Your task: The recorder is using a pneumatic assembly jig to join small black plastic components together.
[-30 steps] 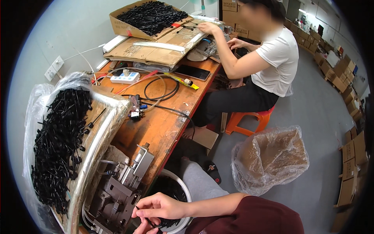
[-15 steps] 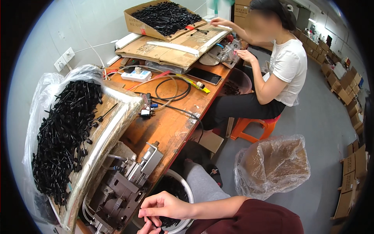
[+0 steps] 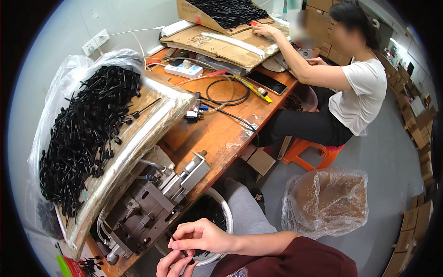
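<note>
Close together over a white basket point(image 3: 228, 217), my two hands are pinched on one small black stemmed part point(image 3: 191, 261). My right hand point(image 3: 203, 237) is higher, thumb and fingertips pressed together; my left hand point(image 3: 173, 265) is just below, its fingers closed and cut by the lower edge. Most of the part is hidden by my fingers. To their left a grey metal jig point(image 3: 143, 214) with a cylinder and hoses sits at the table edge. A big heap of black thin-stemmed parts point(image 3: 87, 134) lies on a plastic-wrapped cardboard tray point(image 3: 138, 138) beyond it.
A co-worker in a white top point(image 3: 360, 92) sits across at the same wooden table point(image 3: 221, 134), one hand by another box of black parts point(image 3: 226, 14). Cables, a power strip point(image 3: 184, 69) and a phone point(image 3: 265, 82) lie between us. A plastic-lined box point(image 3: 325, 201) stands on the floor.
The view has shifted, so the scene sits lower and farther right. My hands stay pinched together on the part. The co-worker's near arm has reached up toward the cardboard.
</note>
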A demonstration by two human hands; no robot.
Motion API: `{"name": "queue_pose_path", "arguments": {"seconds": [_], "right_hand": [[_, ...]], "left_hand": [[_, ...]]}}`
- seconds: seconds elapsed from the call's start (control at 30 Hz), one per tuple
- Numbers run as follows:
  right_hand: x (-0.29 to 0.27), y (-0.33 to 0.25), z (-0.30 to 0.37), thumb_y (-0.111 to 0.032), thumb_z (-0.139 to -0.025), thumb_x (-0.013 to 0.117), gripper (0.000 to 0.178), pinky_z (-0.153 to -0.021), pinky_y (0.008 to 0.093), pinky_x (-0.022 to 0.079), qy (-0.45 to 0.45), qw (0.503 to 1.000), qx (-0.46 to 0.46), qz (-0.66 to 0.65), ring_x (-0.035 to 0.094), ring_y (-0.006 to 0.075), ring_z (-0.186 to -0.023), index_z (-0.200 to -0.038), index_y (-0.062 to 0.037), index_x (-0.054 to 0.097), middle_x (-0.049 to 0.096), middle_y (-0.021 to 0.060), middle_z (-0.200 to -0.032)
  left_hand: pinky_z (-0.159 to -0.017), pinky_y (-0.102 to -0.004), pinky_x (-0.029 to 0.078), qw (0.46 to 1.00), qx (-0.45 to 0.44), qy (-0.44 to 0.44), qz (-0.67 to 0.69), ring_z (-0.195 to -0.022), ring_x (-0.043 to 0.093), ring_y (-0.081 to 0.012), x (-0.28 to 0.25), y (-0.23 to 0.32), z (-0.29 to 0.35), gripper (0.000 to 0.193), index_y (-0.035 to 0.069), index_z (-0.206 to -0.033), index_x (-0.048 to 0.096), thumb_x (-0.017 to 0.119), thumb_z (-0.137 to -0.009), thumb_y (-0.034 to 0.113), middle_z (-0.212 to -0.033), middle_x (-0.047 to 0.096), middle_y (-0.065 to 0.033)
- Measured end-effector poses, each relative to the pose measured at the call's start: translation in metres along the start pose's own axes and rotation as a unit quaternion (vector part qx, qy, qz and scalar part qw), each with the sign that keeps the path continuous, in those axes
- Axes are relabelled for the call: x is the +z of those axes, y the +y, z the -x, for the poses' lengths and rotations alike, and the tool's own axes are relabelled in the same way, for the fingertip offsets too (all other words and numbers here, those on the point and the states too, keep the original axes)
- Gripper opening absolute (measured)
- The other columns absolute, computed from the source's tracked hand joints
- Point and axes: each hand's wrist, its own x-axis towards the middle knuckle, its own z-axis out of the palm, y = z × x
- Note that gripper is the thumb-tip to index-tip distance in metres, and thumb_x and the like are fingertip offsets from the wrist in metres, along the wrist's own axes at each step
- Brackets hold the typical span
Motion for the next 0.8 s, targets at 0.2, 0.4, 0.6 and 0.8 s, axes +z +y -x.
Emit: {"name": "queue_pose_path", "arguments": {"seconds": [0.2,0.4,0.6,0.8], "right_hand": [[0.003,0.000,-0.001,-0.008,-0.092,0.061,0.019,-0.061,0.0206,0.046,0.011,0.999,0.004,-0.046,0.057,0.0071,-0.067,-0.107,0.0022,0.066,0.063,0.0050,-0.094],[0.013,-0.009,-0.005,-0.008,-0.092,0.062,0.018,-0.060,0.0202,0.045,0.000,1.000,-0.014,-0.003,0.057,0.0073,-0.065,-0.105,0.0039,0.067,0.060,0.0047,-0.087],[0.015,0.007,-0.006,-0.015,-0.091,0.065,0.019,-0.058,0.0193,0.044,-0.003,0.997,0.044,-0.066,0.055,0.0054,-0.063,-0.099,0.0017,0.067,0.064,0.0030,-0.086],[0.015,0.016,-0.011,-0.017,-0.090,0.066,0.019,-0.058,0.0190,0.044,-0.017,0.995,0.062,-0.080,0.055,0.0050,-0.067,-0.100,0.0002,0.066,0.064,0.0014,-0.083]], "left_hand": [[-0.075,-0.0340,0.054,1.000,0.010,-0.009,0.004,-0.090,0.066,-0.0283,-0.006,-0.004,0.000,0.026,-0.006,-0.091,0.070,0.079,-0.067,-0.007,-0.112,0.064,-0.0219],[-0.074,-0.0329,0.053,1.000,-0.014,0.023,0.014,-0.087,0.067,-0.0285,-0.006,0.004,0.003,0.025,-0.005,-0.089,0.071,0.078,-0.066,-0.008,-0.110,0.065,-0.0225],[-0.072,-0.0328,0.053,0.999,0.001,0.043,0.003,-0.085,0.067,-0.0285,-0.008,0.000,0.011,0.027,-0.006,-0.090,0.070,0.079,-0.065,-0.007,-0.109,0.066,-0.0227],[-0.072,-0.0337,0.053,0.999,-0.010,0.044,-0.023,-0.085,0.066,-0.0292,-0.012,-0.002,0.012,0.028,-0.005,-0.092,0.070,0.079,-0.066,-0.007,-0.106,0.066,-0.0211]]}}
